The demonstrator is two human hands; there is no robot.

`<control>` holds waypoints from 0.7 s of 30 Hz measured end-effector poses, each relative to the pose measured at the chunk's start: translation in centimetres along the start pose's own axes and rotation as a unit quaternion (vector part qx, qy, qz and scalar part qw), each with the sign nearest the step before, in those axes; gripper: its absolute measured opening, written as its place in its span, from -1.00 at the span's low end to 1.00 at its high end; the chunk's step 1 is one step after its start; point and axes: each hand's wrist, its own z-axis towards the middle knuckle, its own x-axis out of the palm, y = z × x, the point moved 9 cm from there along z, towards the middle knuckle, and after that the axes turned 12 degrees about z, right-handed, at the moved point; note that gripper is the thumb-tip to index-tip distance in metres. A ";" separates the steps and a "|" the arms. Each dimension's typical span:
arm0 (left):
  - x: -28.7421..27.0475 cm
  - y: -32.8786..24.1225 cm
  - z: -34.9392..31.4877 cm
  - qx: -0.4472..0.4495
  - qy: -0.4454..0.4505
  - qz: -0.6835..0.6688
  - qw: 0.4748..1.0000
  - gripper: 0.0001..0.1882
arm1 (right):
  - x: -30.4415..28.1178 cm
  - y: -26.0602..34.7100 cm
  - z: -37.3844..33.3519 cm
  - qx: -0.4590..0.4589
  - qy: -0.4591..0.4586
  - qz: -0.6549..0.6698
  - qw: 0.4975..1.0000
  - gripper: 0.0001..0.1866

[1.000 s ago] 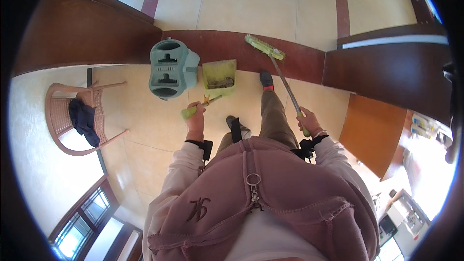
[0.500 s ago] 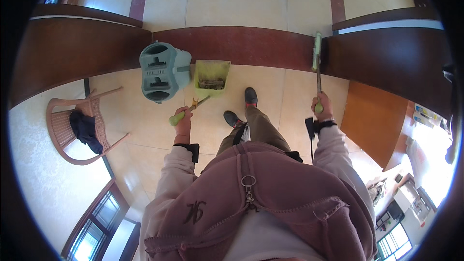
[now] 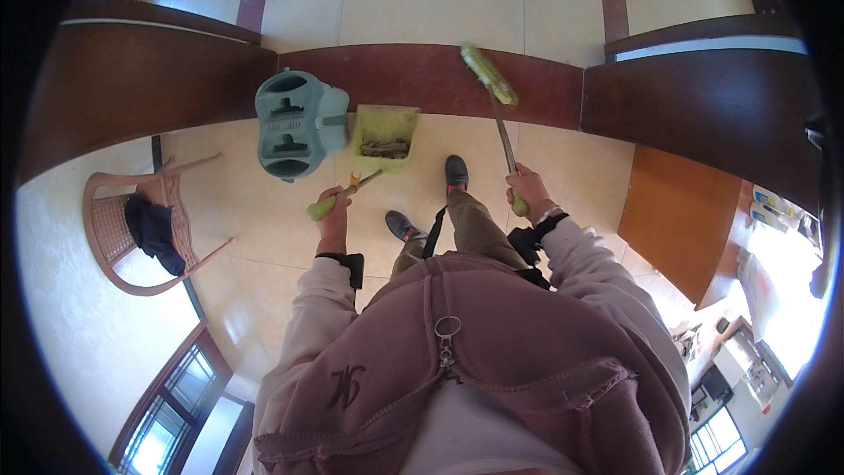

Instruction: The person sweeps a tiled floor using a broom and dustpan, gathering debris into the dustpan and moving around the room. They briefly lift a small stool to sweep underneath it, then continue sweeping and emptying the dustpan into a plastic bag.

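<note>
My left hand (image 3: 334, 208) is closed around the green-tipped handle of a yellow-green long-handled dustpan (image 3: 407, 122). The pan lies on the tiles against a dark red threshold strip, and some brownish debris (image 3: 384, 149) is inside it. Closed on the green-ended stick of a broom (image 3: 504, 130), my right hand (image 3: 527, 187) is out in front to the right. The slightly blurred pale green head of the broom slants across the red threshold (image 3: 369, 70), to the right of the dustpan and apart from it.
A grey-green mop bucket (image 3: 301, 127) stands just left of the dustpan. Dark wooden doors (image 3: 694, 110) flank the threshold. At the left is a wicker chair (image 3: 110, 220) with a dark cloth (image 3: 154, 233) on it. An orange-brown wooden panel (image 3: 677, 220) stands at the right.
The broom has swung left from beside the right door to the middle of the threshold, my right hand moving left with it. The dustpan stays nearly still. My left foot has shifted left.
</note>
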 end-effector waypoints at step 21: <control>-7.1 5.0 -6.6 0.022 -0.085 0.012 0.996 -0.90 | 11.1 3.6 12.1 -0.156 0.030 -0.118 0.980 -0.80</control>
